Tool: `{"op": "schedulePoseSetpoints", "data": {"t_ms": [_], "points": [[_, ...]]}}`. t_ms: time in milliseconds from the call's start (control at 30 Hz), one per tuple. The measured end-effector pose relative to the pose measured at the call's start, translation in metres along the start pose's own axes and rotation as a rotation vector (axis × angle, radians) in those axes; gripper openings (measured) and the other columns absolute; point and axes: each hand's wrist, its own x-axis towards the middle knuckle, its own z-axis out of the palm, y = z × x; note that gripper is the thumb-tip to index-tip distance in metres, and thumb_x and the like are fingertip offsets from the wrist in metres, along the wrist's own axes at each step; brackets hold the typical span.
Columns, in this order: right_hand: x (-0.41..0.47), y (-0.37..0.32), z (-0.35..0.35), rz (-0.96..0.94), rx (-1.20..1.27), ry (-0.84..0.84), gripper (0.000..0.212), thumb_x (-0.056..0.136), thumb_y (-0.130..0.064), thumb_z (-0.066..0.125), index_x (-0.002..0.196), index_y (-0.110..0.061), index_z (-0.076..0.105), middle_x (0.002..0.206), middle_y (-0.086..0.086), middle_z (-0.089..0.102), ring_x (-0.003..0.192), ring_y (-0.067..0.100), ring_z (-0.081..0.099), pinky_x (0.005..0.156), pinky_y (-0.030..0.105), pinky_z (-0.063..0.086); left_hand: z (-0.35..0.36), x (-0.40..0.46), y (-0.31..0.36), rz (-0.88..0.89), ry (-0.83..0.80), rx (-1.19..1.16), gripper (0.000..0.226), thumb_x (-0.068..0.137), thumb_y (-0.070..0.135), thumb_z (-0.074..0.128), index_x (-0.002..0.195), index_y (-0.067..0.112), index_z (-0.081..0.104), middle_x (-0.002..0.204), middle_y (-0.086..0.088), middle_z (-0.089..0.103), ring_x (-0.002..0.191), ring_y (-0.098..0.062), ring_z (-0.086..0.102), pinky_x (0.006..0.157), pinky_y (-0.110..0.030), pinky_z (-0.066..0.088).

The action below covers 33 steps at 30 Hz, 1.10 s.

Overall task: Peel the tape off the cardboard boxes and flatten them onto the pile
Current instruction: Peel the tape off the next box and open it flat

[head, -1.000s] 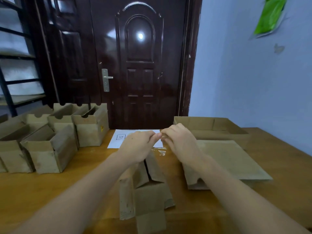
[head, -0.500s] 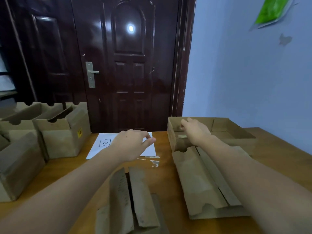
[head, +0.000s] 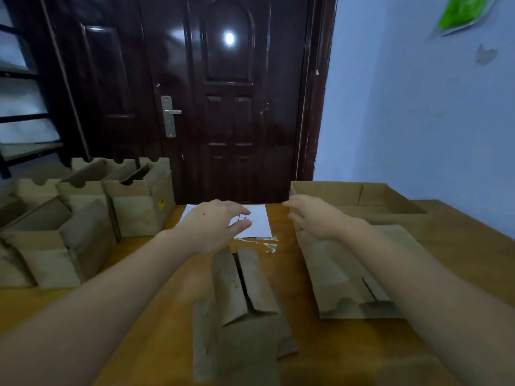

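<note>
Both hands hang over the tabletop (head: 156, 324) with loose, spread fingers and hold nothing. The left hand (head: 214, 227) is above a white paper (head: 262, 227). The right hand (head: 312, 218) is near the front wall of a wide open box (head: 356, 196).

Going from big to small: the tabletop holds a group of standing boxes (head: 83, 218) on the left. A pile of flat boxes (head: 342, 274) lies on the right, under the right arm. One half-flat box (head: 242, 291) lies in the middle, below and just behind both hands. Its long side points away from the person. The left hand looks a bit nearer to it. A small scrap of tape (head: 267, 243) lies by the paper.
</note>
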Motion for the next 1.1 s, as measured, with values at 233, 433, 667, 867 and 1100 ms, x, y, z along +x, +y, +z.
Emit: {"op": "schedulePoseSetpoints", "data": {"t_ms": [233,433,667,867,1100], "points": [[-0.08,-0.077,-0.022,-0.174,-0.046,-0.124,0.055,0.105,-0.052,0.042,0.155,-0.028,0.039,0.16,-0.004,0.039,0.145,0.015,0.036,0.119,0.035,0.031,-0.013,-0.067,0.016,0.07,-0.062,0.06,0.048,0.106,0.055,0.034,0.147,0.035,0.05,0.152,0.012,0.05,0.14,-0.015,0.044,0.116,-0.04,0.036],[-0.134,-0.122,-0.022,-0.27,-0.079,-0.194,0.063,0.101,-0.064,0.039,0.157,-0.037,0.031,0.165,-0.012,0.027,0.147,0.015,0.033,0.117,0.04,0.034,-0.006,-0.1,0.019,0.197,-0.104,0.25,0.049,0.105,0.023,0.04,0.152,0.037,0.04,0.152,0.009,0.05,0.136,-0.019,0.048,0.112,-0.043,0.04],[-0.146,-0.138,0.009,-0.249,-0.11,-0.167,0.076,0.094,-0.071,0.045,0.156,-0.029,0.034,0.16,-0.007,0.035,0.14,0.021,0.042,0.109,0.045,0.045,0.003,-0.115,0.028,0.15,-0.131,0.271,0.056,0.101,0.027,0.042,0.157,0.029,0.033,0.164,0.004,0.033,0.148,-0.02,0.032,0.123,-0.038,0.023],[-0.143,-0.123,0.015,-0.183,-0.13,-0.166,0.059,0.104,-0.049,0.046,0.159,-0.037,0.025,0.164,-0.003,0.027,0.146,0.026,0.033,0.114,0.046,0.039,0.009,-0.12,0.021,0.115,-0.112,0.298,0.063,0.09,0.052,0.052,0.148,0.032,0.038,0.156,0.007,0.039,0.143,-0.019,0.035,0.122,-0.041,0.026],[-0.13,-0.097,0.023,-0.086,-0.166,-0.092,0.072,0.101,-0.004,0.047,0.157,-0.045,0.026,0.154,0.002,0.032,0.132,0.024,0.039,0.098,0.038,0.051,0.012,-0.117,0.023,-0.081,-0.069,0.163,0.062,0.092,0.064,0.057,0.141,0.028,0.043,0.13,0.003,0.055,0.112,-0.02,0.054,0.097,-0.037,0.049]]}}
